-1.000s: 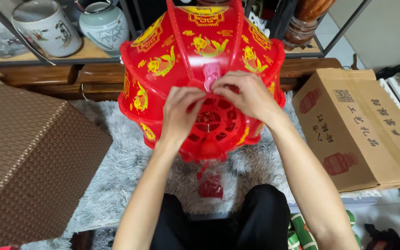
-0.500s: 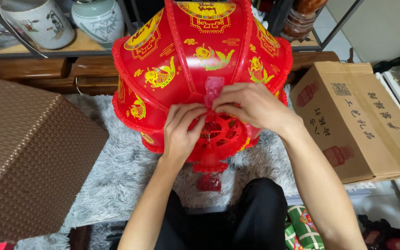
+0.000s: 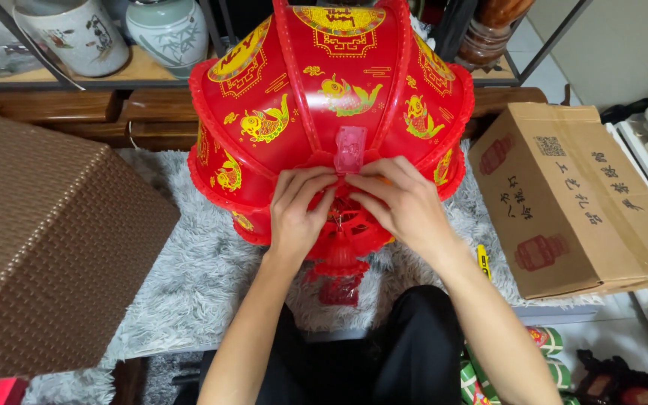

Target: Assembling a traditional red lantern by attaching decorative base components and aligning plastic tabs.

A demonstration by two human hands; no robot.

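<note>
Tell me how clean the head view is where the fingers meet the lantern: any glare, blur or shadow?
Head view: sharp, evenly lit; soft sheen on the red lantern panels, no blown glare; left hand and right hand crisp, no motion blur; the hands shade the lantern's bottom hub; straight shelf edges bow slightly near the frame's edges.

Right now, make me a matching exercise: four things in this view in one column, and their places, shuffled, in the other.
Things:
1. red lantern
2. cardboard box
3. brown woven box
4. ceramic jars

Places:
A. on the wooden shelf at the back
B. on the person's left, on the grey rug
C. in the middle, under both hands
D. on the person's right

Pairs: 1-C, 2-D, 3-B, 4-A
</note>
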